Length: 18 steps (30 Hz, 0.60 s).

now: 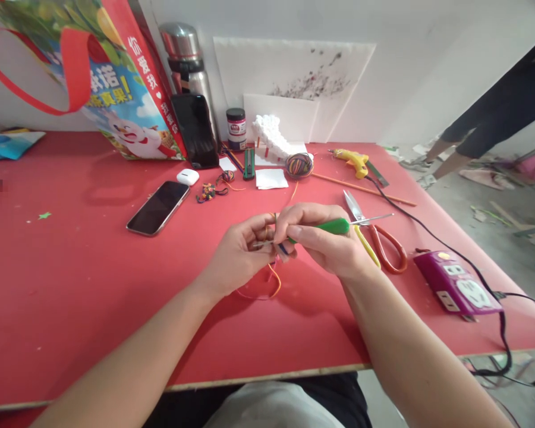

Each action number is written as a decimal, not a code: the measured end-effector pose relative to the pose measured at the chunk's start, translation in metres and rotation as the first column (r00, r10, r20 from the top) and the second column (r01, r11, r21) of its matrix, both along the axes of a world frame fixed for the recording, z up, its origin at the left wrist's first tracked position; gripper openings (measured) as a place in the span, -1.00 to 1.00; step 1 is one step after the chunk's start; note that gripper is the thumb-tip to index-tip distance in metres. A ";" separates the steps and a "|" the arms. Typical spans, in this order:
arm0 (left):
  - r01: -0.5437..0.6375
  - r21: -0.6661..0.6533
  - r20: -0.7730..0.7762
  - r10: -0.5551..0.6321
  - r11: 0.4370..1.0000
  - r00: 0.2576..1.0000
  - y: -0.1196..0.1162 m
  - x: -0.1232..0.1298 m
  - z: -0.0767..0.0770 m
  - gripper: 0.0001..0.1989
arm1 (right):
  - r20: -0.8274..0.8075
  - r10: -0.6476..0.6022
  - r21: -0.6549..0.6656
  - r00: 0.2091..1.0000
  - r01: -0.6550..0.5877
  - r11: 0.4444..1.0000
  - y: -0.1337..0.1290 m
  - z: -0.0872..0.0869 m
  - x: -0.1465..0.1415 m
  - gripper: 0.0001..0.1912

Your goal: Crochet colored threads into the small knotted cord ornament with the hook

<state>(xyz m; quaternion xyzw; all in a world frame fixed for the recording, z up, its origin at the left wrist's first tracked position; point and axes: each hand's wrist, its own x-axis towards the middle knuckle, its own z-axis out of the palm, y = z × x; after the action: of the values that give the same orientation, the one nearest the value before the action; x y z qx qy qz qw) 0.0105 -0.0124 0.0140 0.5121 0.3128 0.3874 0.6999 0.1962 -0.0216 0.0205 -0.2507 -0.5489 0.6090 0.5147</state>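
Observation:
Over the red table my right hand [327, 241] grips a crochet hook by its green handle [336, 226]; thin metal sticks out at both ends. The hook's left end reaches the fingers of my left hand [238, 252], which are curled and pinch multicoloured yarn [276, 289]. A loop of that yarn hangs below onto the table, orange and pink in colour. Another strand runs from behind my fingers up to a striped yarn ball [299, 165]. The stitches between my fingertips are mostly hidden. Scissors [374, 235] lie partly open just right of my right hand.
Left of my hands lie a phone [158, 208], an earbud case [188, 177] and a small crocheted piece [206, 192]. A yellow glue gun [353, 160] and a purple power box [457, 283] with cables are rightward. Behind stand a bag [134, 89], a flask [200, 77] and a jar [236, 128].

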 end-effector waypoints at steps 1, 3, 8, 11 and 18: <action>0.007 -0.009 0.033 -0.006 1.000 0.999 0.000 0.000 0.000 -0.77 | -0.016 0.002 0.000 1.000 -0.002 1.000 0.001 0.000 0.000 -0.86; 0.014 -0.032 0.086 -0.011 0.999 0.996 0.001 -0.001 0.000 -0.76 | -0.054 -0.007 -0.003 0.999 0.007 1.000 0.002 0.001 -0.001 -0.86; -0.049 -0.073 0.077 0.054 0.996 0.996 0.004 -0.005 0.000 -0.58 | -0.133 -0.012 -0.064 0.991 0.003 0.998 0.006 0.003 -0.002 -0.85; -0.065 -0.059 0.088 0.070 0.996 0.994 0.006 -0.006 -0.001 -0.57 | -0.143 -0.044 -0.091 0.989 0.031 0.995 0.008 0.003 -0.001 -0.85; -0.016 -0.035 0.200 0.022 0.999 0.980 0.004 -0.004 0.001 -0.64 | -0.188 -0.114 -0.123 0.976 0.091 0.988 0.010 0.002 0.000 -0.89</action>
<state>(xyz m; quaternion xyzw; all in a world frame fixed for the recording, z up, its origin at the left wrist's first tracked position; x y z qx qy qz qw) 0.0061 -0.0088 0.0146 0.4560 0.2519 0.4384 0.7324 0.1961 -0.0115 0.0224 -0.2469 -0.4467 0.6335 0.5816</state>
